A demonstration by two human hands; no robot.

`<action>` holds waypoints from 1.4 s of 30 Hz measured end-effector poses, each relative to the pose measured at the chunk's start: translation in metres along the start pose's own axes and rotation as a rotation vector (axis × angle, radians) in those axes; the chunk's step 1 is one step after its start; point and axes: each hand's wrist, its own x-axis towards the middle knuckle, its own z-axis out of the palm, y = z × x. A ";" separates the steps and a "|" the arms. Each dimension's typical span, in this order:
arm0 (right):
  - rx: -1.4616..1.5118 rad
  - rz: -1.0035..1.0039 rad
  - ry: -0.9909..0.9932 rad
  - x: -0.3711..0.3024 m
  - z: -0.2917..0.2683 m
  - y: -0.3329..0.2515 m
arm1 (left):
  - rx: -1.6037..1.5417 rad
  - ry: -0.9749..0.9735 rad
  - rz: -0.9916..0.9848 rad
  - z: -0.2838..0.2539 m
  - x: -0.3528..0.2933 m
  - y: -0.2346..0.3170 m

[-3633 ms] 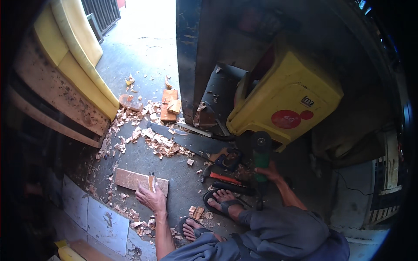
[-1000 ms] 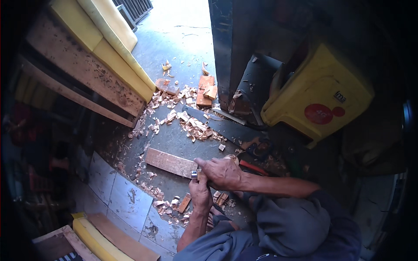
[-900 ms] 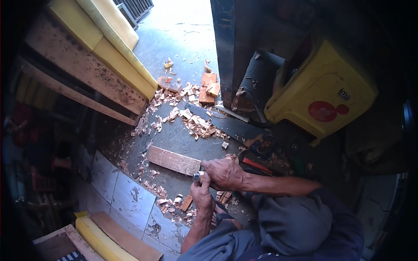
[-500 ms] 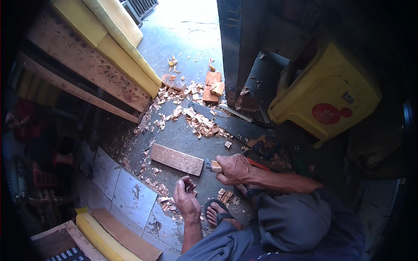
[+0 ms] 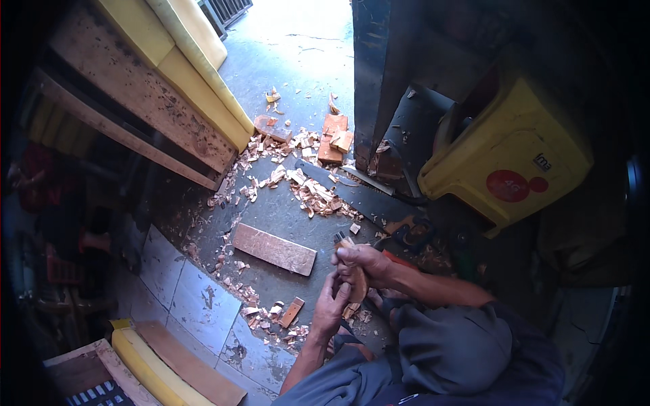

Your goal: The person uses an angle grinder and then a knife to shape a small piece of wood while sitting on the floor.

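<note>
My right hand is closed round a wooden-bodied tool with a dark metal end, which points away from me. The tool's exact kind is not clear, since my fingers cover its middle. My left hand is against the tool's near side, thumb and fingers closed on its lower part. Left of my hands a flat rectangular wooden board lies on the dark floor. Closer to me, beside my left wrist, a small wooden block with dark spots rests among shavings.
Wood shavings litter the floor ahead. A handsaw lies beyond my right hand, with orange-brown wood blocks farther off. At right stands a yellow plastic stool; a dark post rises behind. Yellow-padded wooden furniture is at left.
My left hand has moved right and come onto the tool. My right hand has drawn nearer, turning the tool's metal end from pointing left to pointing away. The small block is uncovered.
</note>
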 end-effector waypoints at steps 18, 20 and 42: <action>-0.538 -0.004 0.583 -0.001 -0.060 0.015 | -0.126 0.435 0.124 -0.073 0.017 -0.032; -0.781 -0.098 0.663 -0.001 -0.068 0.001 | -0.152 0.449 0.085 -0.075 0.014 -0.027; -2.008 -0.072 0.754 -0.008 -0.235 -0.118 | -0.663 0.424 0.039 -0.121 0.006 -0.002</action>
